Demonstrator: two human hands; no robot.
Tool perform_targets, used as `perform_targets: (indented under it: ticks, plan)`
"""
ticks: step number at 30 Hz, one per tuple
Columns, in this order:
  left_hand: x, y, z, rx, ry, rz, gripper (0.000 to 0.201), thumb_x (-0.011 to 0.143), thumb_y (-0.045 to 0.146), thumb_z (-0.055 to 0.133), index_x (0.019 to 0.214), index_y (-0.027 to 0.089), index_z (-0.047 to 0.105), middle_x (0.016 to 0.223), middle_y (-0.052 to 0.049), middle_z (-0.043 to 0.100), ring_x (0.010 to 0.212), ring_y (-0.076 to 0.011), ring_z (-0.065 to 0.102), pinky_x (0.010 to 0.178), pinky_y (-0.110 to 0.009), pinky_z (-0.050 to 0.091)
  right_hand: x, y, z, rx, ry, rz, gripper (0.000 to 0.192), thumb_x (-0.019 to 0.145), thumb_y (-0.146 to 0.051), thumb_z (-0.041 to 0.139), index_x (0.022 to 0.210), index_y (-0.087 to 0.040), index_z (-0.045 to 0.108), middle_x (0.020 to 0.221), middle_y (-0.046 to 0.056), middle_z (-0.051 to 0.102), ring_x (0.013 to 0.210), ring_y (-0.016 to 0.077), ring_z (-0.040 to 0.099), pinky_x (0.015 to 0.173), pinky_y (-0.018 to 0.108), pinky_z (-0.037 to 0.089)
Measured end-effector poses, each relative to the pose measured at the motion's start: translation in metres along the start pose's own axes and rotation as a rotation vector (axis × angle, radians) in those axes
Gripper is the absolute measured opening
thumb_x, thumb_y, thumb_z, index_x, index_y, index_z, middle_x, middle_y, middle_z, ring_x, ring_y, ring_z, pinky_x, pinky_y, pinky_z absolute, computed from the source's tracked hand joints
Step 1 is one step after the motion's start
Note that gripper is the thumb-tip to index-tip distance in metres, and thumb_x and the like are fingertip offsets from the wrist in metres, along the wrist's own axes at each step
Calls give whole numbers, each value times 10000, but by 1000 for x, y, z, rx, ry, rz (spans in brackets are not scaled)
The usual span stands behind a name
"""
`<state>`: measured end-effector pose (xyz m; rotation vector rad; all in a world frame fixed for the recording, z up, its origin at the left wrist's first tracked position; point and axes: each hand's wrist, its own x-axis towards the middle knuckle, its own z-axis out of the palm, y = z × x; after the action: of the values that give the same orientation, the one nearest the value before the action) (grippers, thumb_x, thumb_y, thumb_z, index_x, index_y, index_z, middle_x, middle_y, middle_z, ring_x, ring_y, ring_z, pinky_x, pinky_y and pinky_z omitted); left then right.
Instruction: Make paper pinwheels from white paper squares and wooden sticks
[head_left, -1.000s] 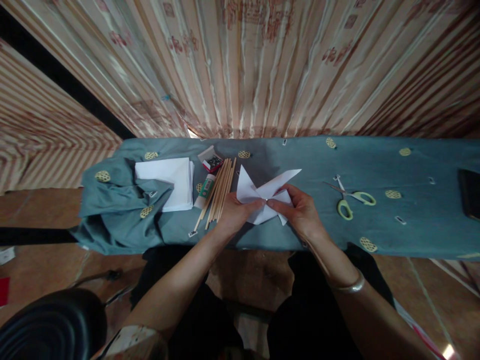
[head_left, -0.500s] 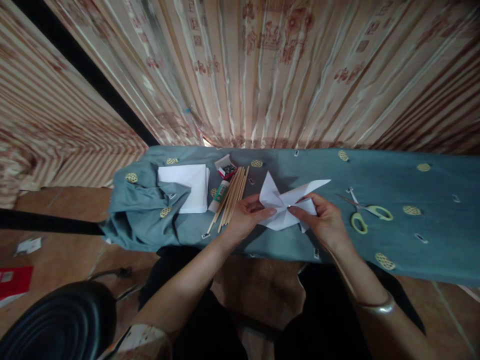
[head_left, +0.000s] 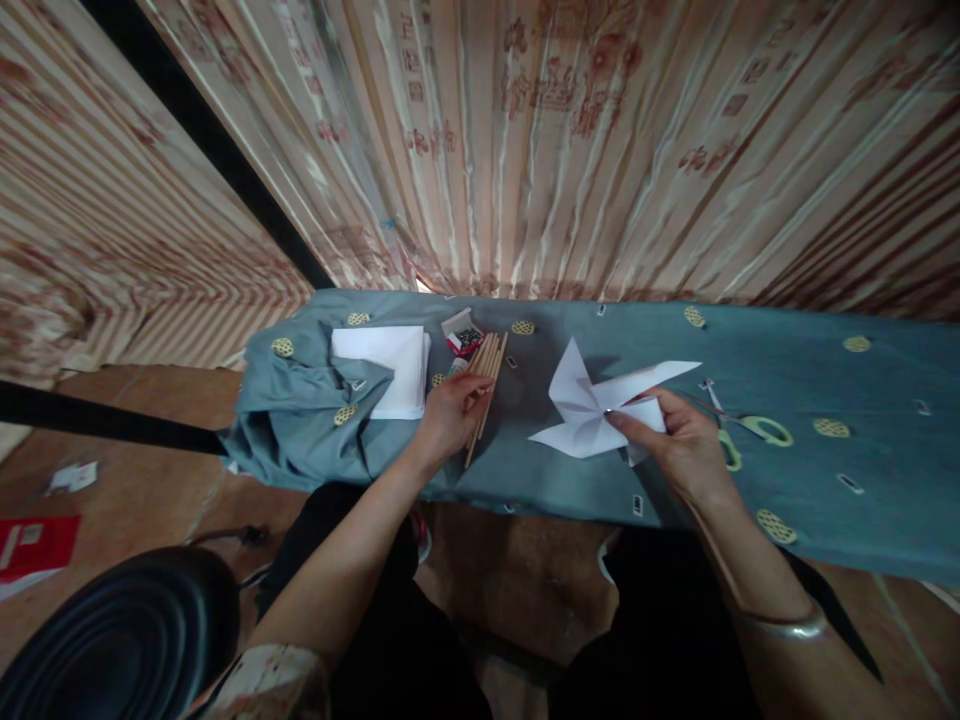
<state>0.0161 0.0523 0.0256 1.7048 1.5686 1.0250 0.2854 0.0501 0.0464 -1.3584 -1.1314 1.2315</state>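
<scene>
A white paper pinwheel [head_left: 589, 410] with folded blades is in my right hand [head_left: 686, 435]. The right thumb presses near its centre, beside a small shiny pin head [head_left: 608, 412], and the fingers are behind the paper. Over to the left, my left hand [head_left: 450, 415] rests on a bundle of wooden sticks [head_left: 486, 365], with thumb and fingertips pinched at one of them. How many sticks it grips is hard to see. A glue stick [head_left: 457, 367] is mostly hidden behind that hand. Just beyond lies an open small red-and-white box [head_left: 463, 333] of dark pins.
A stack of white paper [head_left: 397, 370] lies at the left, partly under a fold of the blue-green cloth [head_left: 540, 480] covering the table. Scissors with green handles [head_left: 769, 430] lie right of my right hand. A striped curtain [head_left: 480, 150] hangs behind. A round black stool [head_left: 120, 640] stands lower left.
My left hand has let go of the pinwheel and moved left onto the wooden sticks. The right hand still holds the pinwheel. The view has shifted slightly.
</scene>
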Motion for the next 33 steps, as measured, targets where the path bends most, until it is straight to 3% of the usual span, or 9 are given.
perform_targets:
  ticks: [4,8,15,23,33]
  plan:
    - [5,-2,3,514,-113,96,203,857,180,657,1051,176,717,1092,-103,694,1043,-252,645,927,-381,525,-1,1,-4,2,19,21,411,528,-414,913,822,-213,709,706,-7,748,552,143,626,529,265,515]
    - [12,4,10,727,-149,158,213,860,182,661,1069,157,695,1137,-116,676,1116,-272,621,976,-390,505,-4,-1,-6,43,14,41,418,510,-410,920,812,-217,706,722,-10,761,569,149,646,564,277,544]
    - [32,6,21,766,-133,220,331,883,148,599,1210,114,636,1231,-164,668,1239,-287,571,1089,-415,420,-11,-5,-12,22,13,26,438,512,-466,910,815,-228,701,756,5,777,574,172,665,568,307,563]
    - [47,10,28,838,-126,77,242,910,200,547,1096,127,682,1171,-162,685,1106,-283,644,953,-364,496,-16,-9,-17,72,23,76,431,488,-426,921,801,-225,703,739,10,773,599,187,673,589,320,566]
    - [45,8,33,766,-76,131,287,861,90,492,1036,137,715,1199,-170,685,1173,-297,631,947,-381,504,-17,-9,-20,81,-13,73,447,516,-428,916,852,-222,706,800,22,781,634,197,678,618,330,559]
